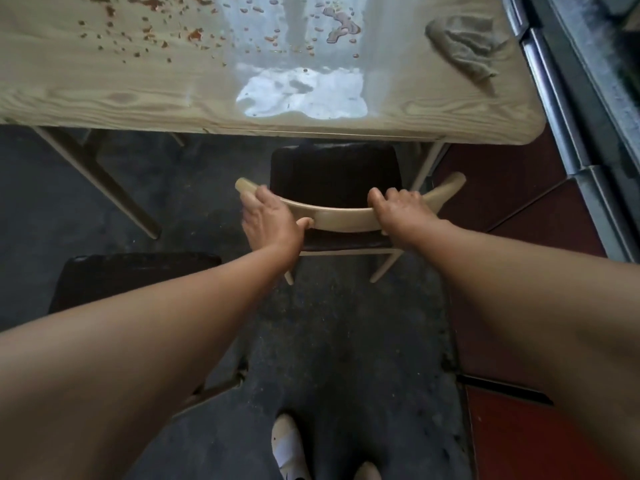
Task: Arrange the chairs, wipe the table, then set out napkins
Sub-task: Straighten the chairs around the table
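Hands gripping chair backrest at soiled wooden table.
Left hand and right hand are closing fingers around the curved rail; grey cloth is lying on the tabletop.

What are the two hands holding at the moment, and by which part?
Both hands, left and right, hold the chair by its curved backrest rail.

My chair stands at the table near its right end, its dark padded seat partly tucked under the edge and its curved pale wooden backrest toward me. A second chair with the same dark seat sits to the left, nearer me and clear of the table. The pale wood tabletop is dirty: reddish crumbs and splashes, droplets, one small puddle. A crumpled grey cloth lies at its right end.
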The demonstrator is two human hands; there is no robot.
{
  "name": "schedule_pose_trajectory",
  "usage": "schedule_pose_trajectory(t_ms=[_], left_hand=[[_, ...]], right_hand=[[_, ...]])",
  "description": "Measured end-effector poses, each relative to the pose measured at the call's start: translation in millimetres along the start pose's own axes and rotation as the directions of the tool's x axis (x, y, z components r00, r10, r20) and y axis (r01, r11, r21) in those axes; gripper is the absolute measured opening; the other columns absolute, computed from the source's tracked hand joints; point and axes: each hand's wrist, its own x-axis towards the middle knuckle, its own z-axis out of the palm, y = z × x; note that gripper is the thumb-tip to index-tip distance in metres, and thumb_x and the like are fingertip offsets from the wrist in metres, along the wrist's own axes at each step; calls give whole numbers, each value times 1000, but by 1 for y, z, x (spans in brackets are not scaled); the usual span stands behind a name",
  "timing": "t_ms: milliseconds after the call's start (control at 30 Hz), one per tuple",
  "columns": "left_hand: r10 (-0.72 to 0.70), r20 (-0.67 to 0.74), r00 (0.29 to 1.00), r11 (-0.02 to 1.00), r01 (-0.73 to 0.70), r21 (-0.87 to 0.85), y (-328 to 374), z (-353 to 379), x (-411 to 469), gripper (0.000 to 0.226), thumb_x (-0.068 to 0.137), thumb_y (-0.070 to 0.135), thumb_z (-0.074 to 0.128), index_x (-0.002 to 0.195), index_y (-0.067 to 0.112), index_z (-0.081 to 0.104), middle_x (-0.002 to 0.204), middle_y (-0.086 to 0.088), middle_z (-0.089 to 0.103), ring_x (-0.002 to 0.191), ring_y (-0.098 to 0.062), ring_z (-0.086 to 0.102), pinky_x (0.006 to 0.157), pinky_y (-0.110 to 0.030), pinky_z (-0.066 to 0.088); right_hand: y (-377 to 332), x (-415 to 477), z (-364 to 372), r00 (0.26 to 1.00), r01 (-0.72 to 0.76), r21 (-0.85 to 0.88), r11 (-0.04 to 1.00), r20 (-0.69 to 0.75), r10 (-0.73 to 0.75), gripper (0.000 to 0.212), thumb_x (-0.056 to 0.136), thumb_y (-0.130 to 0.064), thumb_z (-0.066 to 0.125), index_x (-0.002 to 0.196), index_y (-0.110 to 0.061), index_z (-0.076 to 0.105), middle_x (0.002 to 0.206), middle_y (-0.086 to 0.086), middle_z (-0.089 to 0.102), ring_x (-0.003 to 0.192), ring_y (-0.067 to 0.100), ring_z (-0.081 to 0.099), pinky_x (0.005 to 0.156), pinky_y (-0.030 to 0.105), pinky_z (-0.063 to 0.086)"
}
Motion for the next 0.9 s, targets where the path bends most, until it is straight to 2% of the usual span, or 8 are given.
schedule_pose_trajectory(t_ms=[133,267,333,400,467,500,667,900], left_hand=[[-230,417,879,713,444,-543,7,0,11,67,86,46,65,133,5,40,112,-13,62,85,-22,69,72,-29,58],[-261,570,779,618,588,-521,13,-8,15,48,96,40,52,110,-5,57,82,-12,67,69,-21,69,64,-30,59],[-244,697,675,539,692,-481,19,-12,14,49,100,41,43,96,-7,55,83,-15,66,78,-24,68,65,-29,57],[-234,765,600,464,760,-455,27,-13,16,44,100,40,42,100,-4,51,81,-19,65,77,-27,68,67,-33,58],[-240,777,582,413,785,-461,34,-11,22,38,101,34,43,112,-2,46,80,-23,62,71,-29,66,68,-36,59],[-254,772,583,394,791,-468,36,-9,25,35,101,30,44,115,-2,45,80,-24,60,69,-30,65,69,-36,58],[-261,764,590,365,793,-487,45,-1,46,42,99,30,48,125,-3,42,79,-22,60,65,-29,64,69,-33,59],[-302,674,674,428,728,-536,62,21,93,51,99,40,46,129,-1,41,78,-21,61,58,-27,65,37,-27,53]], right_hand=[[-6,1,0,994,-111,38,993,25,110,65,86,-14,64,141,-18,28,133,17,44,126,36,41,112,49,27],[-23,0,-3,891,-452,208,867,151,428,72,90,-23,62,149,-16,22,161,12,6,148,36,4,115,56,11],[-25,-3,-10,724,-667,462,584,221,653,76,89,-25,63,150,-13,21,161,13,6,146,34,11,113,50,20],[-21,-2,-17,564,-677,732,78,447,694,72,88,-24,65,147,-9,27,152,16,30,134,36,38,105,45,39],[-17,6,-21,539,-549,754,-361,650,535,58,87,-23,69,136,-5,42,131,15,52,110,36,60,82,41,56],[-16,9,-22,552,-547,718,-431,696,459,50,88,-21,69,130,-4,47,124,16,57,101,37,65,71,39,59],[-8,41,-18,517,-579,634,-512,771,370,53,83,-17,75,126,-4,47,121,22,59,105,42,64,21,37,39],[17,91,-21,623,-549,694,-466,712,324,53,89,-8,67,136,-3,44,116,16,57,114,35,60,27,26,44]])
